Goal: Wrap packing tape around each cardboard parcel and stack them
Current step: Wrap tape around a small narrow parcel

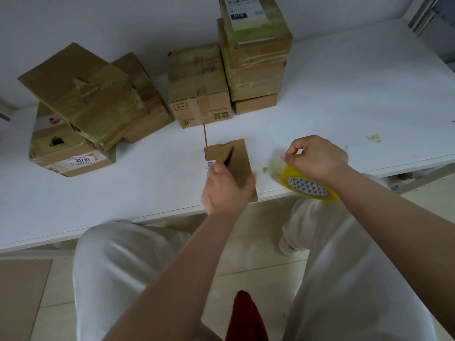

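Your left hand [225, 185] is clamped onto the near end of the small parcel [232, 161] at the table's [344, 99] near edge. Just right of it, your right hand [317, 159] pinches the loose tape end off the yellow tape roll [309, 187]. Taped stack [253, 57] sits far center, loose boxes [81, 107] far left.

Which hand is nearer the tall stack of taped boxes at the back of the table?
Roughly even, the right slightly nearer at most. The right hand, holding the tape roll, is in front of the stack and rightward; the left hand grips the small box below it.
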